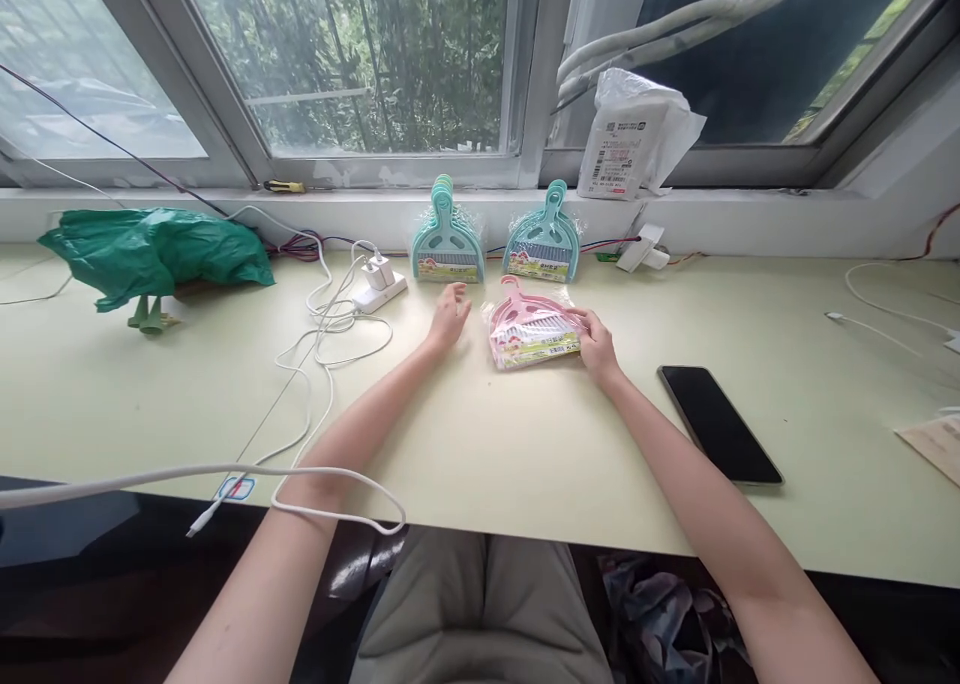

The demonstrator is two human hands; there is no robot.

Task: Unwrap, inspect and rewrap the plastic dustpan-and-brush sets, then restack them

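My right hand [598,346] grips the right edge of a pink dustpan and brush set [534,324] in clear plastic wrap, which is tilted on the table in front of me. My left hand [451,316] is to the left of it, fingers apart and holding nothing, close to a stack of green dustpan sets [448,239]. That stack leans upright against the wall below the window. Another green dustpan stack [543,236] leans beside it on the right, behind the pink set. Both stacks are wrapped in clear plastic.
White cables [322,354] run from a power strip [381,292] across the table and over my left forearm. A black phone [720,424] lies at right. A green plastic bag [157,254] rests at left. A white package [634,139] and a screwdriver [285,186] are on the sill.
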